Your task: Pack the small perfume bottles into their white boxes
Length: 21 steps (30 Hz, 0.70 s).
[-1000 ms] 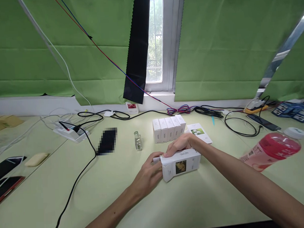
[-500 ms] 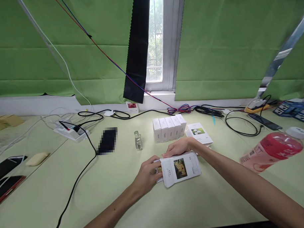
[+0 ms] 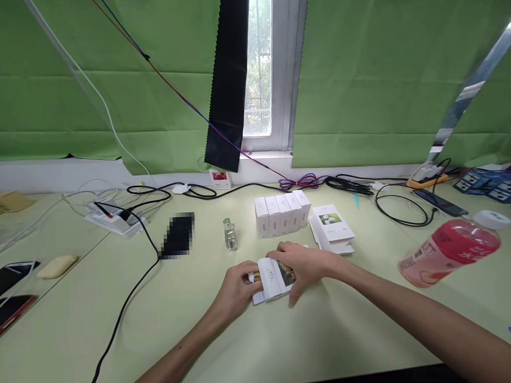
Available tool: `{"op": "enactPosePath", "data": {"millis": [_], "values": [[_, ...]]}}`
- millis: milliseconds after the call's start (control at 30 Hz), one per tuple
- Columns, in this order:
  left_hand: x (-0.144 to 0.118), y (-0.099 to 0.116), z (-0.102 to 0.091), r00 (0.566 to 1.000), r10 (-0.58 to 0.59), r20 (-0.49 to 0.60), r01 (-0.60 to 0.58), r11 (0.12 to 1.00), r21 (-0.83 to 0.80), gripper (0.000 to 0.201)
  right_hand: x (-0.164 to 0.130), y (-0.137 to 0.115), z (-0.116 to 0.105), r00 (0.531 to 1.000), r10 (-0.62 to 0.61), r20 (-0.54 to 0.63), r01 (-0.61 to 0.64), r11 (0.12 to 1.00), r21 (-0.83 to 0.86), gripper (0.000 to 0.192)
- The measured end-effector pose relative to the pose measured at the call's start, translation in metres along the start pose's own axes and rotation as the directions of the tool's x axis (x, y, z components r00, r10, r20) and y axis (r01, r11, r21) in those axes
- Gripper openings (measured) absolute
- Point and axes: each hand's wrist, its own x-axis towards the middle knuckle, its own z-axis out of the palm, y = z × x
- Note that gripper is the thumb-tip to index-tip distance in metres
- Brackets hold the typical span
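A white cardboard box [image 3: 270, 278] with a flower picture lies tilted between my hands, low over the table. My left hand [image 3: 237, 288] pinches its left, open end, fingers behind and thumb in front. Inside that opening a small gold-coloured thing [image 3: 256, 276] shows; most of it is hidden. My right hand [image 3: 306, 265] is wrapped over the box's right part and covers much of the picture. A small clear glass bottle [image 3: 230, 236] stands upright beyond my left hand. Several closed white boxes [image 3: 281, 216] stand in a row behind my right hand.
Flat white cartons [image 3: 332, 225] with a white-flower picture lie right of the row. A pink drink bottle [image 3: 448, 249] lies tilted at the right. Black cable [image 3: 129, 296] runs down the left side, near a pixelated dark object [image 3: 178, 236] and a power strip [image 3: 114, 219].
My right hand has moved from the box's far edge to over its right part, now covering much of the picture. The box and my left hand have shifted slightly left.
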Motion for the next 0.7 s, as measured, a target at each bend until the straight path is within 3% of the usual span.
{"op": "enactPosePath", "data": {"millis": [100, 267, 500, 700], "values": [[-0.001, 0.000, -0.005, 1.000, 0.021, -0.002, -0.021, 1.000, -0.009, 0.025, -0.003, -0.001, 0.010, 0.999, -0.017, -0.052, 0.016, 1.000, -0.013, 0.091], [-0.005, -0.002, -0.017, 1.000, 0.018, 0.001, -0.018, 1.000, 0.010, 0.021, -0.009, 0.003, 0.008, 0.999, 0.035, -0.027, -0.035, 0.999, 0.016, 0.087], [-0.019, -0.002, -0.045, 0.994, -0.106, 0.037, 0.106, 0.994, -0.003, 0.025, -0.016, 0.009, 0.000, 0.985, 0.169, 0.042, -0.168, 0.986, -0.020, 0.083], [-0.023, -0.004, -0.062, 0.999, -0.049, 0.012, 0.047, 0.992, 0.114, 0.022, -0.021, 0.001, -0.008, 0.945, 0.321, 0.059, -0.313, 0.943, -0.111, 0.100]]}}
